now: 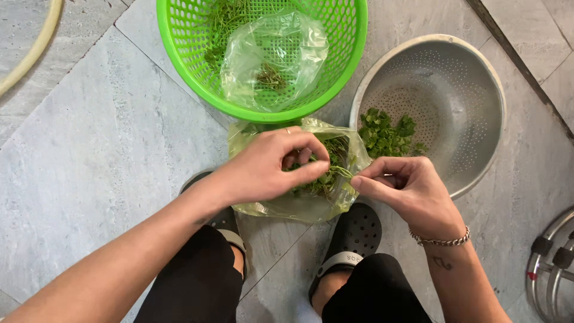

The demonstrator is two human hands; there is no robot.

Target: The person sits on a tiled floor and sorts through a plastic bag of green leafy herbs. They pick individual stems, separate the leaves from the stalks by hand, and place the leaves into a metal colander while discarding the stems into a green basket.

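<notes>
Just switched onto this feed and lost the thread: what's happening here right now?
A person crouches on a tiled floor, both hands over a clear plastic bag of green herbs. The left hand and right hand pinch one sprig between them. A metal colander on the right holds a small pile of picked leaves. A green plastic basket ahead holds stems and a crumpled empty bag.

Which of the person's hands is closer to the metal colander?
The right hand. It sits beside the metal colander's near rim; the left hand is farther away, over the plastic bag of herbs.
</notes>
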